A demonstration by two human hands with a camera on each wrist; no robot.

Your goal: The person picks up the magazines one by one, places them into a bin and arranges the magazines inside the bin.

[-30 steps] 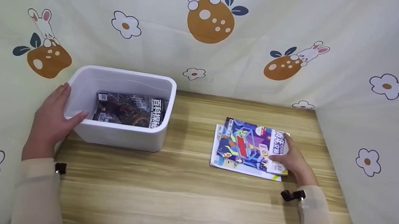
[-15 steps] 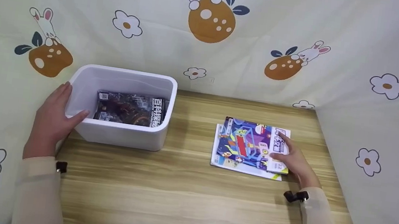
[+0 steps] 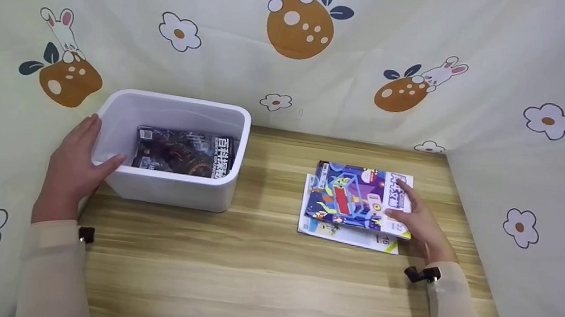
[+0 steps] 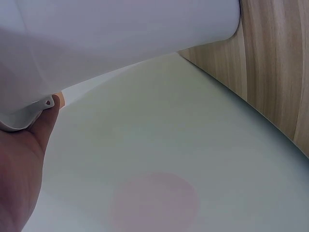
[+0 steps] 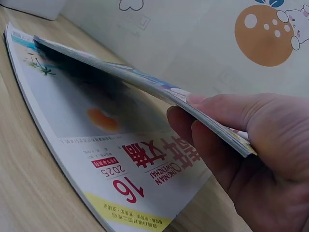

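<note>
A white plastic bin (image 3: 174, 190) stands at the left of the table. My left hand (image 3: 75, 166) grips its front left corner, thumb over the rim and fingers along the outer left side. Inside the bin lies a dark magazine (image 3: 179, 153) with a QR code. To the right, my right hand (image 3: 419, 220) pinches the right edge of a purple and blue magazine (image 3: 348, 197) between thumb and fingers. In the right wrist view its held side is lifted off a second, white magazine (image 5: 111, 140), while its far end stays close over that one. The white magazine rests flat on the table.
The wood-grain table (image 3: 255, 286) is bordered by a pale curtain (image 3: 355, 102) with rabbit, orange and flower prints at the back and both sides. The bin stands close to the left curtain.
My right hand has raised the purple magazine's near right side, so more of the white magazine below shows. My left hand and the bin have stayed in place.
</note>
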